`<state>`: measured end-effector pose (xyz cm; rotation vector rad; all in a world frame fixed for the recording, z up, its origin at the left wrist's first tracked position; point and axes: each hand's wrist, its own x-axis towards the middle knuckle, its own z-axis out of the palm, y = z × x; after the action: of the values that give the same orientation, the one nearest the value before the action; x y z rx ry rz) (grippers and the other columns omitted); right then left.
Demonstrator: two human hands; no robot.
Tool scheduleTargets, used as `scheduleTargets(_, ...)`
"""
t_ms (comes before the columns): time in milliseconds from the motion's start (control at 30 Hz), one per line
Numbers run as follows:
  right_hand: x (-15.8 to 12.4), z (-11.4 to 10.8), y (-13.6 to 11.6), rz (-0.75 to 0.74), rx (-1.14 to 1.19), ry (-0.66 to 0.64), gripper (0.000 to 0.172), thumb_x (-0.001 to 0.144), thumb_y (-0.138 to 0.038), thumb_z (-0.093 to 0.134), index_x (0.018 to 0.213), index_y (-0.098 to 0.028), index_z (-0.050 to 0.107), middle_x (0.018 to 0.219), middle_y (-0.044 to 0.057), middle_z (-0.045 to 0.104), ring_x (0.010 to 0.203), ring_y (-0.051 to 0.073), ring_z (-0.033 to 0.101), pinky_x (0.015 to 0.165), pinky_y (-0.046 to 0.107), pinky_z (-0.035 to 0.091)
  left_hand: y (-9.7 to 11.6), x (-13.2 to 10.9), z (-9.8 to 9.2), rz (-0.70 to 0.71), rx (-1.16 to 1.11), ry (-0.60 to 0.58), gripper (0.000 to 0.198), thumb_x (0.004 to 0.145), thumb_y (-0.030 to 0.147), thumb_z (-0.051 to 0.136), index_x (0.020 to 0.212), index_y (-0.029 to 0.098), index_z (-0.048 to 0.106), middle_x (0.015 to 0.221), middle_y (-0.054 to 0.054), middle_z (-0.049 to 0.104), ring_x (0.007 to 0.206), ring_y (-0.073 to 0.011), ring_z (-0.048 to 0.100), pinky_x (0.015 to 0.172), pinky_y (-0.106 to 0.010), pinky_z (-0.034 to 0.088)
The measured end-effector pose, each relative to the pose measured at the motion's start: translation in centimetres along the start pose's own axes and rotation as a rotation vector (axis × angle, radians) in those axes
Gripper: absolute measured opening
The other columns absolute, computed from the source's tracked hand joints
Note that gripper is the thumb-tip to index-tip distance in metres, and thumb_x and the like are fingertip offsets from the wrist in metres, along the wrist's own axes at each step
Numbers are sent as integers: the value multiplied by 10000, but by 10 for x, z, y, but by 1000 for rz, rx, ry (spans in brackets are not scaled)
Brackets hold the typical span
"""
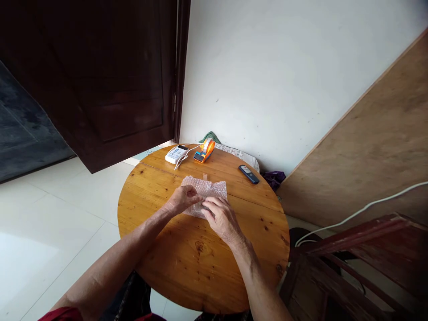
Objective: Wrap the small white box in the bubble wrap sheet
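A piece of clear bubble wrap (219, 187) lies on the round wooden table (200, 276), its near part folded under my fingers. On its left side my left hand (182, 199) is closed, thumb and fingertips pinched at the middle of the wrap. My right hand (223, 218) curls over the near right part, fingers together and thumb below, gripping the wrap. The fingertips of both hands nearly meet. A short strip of clear tape (205, 177) shows at the far edge of the wrap. Whether anything is inside the wrap, I cannot tell.
Toward the table's far edge are a white box-shaped device (176, 154) with a white cable and an orange tape dispenser (206, 150). A dark remote control (248, 174) lies at the right. A dark door (133, 102) stands left; dark red wooden furniture (368, 249) is at right.
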<state>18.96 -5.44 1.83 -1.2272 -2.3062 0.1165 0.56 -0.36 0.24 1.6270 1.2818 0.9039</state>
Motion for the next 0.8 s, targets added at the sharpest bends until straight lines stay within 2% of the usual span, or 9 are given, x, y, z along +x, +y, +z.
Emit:
scheduleTargets(100, 0, -3, 2, -23, -32, -45, 195, 933, -180, 552, 1051, -210, 704, 1061, 66, 686, 956, 227, 579, 895, 373, 432, -6, -14, -19, -33, 149, 99, 360, 713, 463, 719, 897, 163, 645, 736, 6, 624, 688, -142, 563, 601, -226, 388)
scheduleTargets(200, 3, -11, -4, -46, -92, -127, 259, 948, -175, 530, 1150, -238, 679, 1072, 64, 663, 973, 217, 558, 877, 351, 409, -12, -28, -32, -178, 309, 165, 321, 763, 403, 689, 968, 159, 651, 704, 6, 632, 624, -139, 570, 560, -224, 367)
scheduleTargets(267, 8, -16, -8, -46, -148, -178, 290, 941, -170, 531, 1181, -263, 666, 1060, 63, 648, 968, 214, 548, 851, 343, 392, -14, -33, -35, -280, 339, 150, 357, 792, 398, 669, 1042, 143, 647, 733, -11, 663, 604, -141, 592, 546, -224, 373)
scheduleTargets(400, 18, -20, -11, -59, -209, -254, 293, 894, -115, 534, 1090, -256, 702, 986, 56, 619, 949, 202, 529, 854, 331, 383, -14, -33, -31, -399, 362, 104, 478, 823, 439, 639, 1165, 105, 620, 775, -55, 716, 623, -171, 653, 558, -230, 401)
scheduleTargets(500, 21, -16, -4, -65, -136, -271, 327, 866, -90, 534, 1105, -236, 703, 997, 57, 591, 942, 186, 531, 876, 311, 416, -11, -30, -28, -410, 432, 83, 464, 806, 494, 638, 1078, 119, 657, 787, -82, 734, 732, -214, 694, 596, -236, 417)
scheduleTargets(633, 18, -7, 8, -47, 0, -222, 363, 872, -109, 535, 1172, -244, 689, 1017, 57, 564, 935, 177, 553, 895, 308, 458, -5, -29, -31, -399, 608, 92, 419, 807, 562, 577, 817, 158, 687, 866, -141, 740, 893, -295, 696, 666, -286, 441)
scheduleTargets(700, 15, -2, 12, -46, 31, -194, 353, 889, -126, 525, 1176, -245, 693, 1018, 60, 560, 939, 178, 561, 898, 314, 468, -3, -29, -34, -404, 658, 73, 433, 787, 578, 579, 670, 167, 653, 798, -159, 727, 893, -328, 691, 686, -316, 448)
scheduleTargets(800, 13, 2, 15, -50, 34, -168, 343, 911, -151, 520, 1188, -253, 695, 1024, 63, 559, 943, 182, 569, 896, 324, 470, -5, -29, -36, -452, 427, 42, 404, 705, 517, 682, 510, 185, 558, 562, -106, 642, 736, -294, 686, 640, -304, 445)
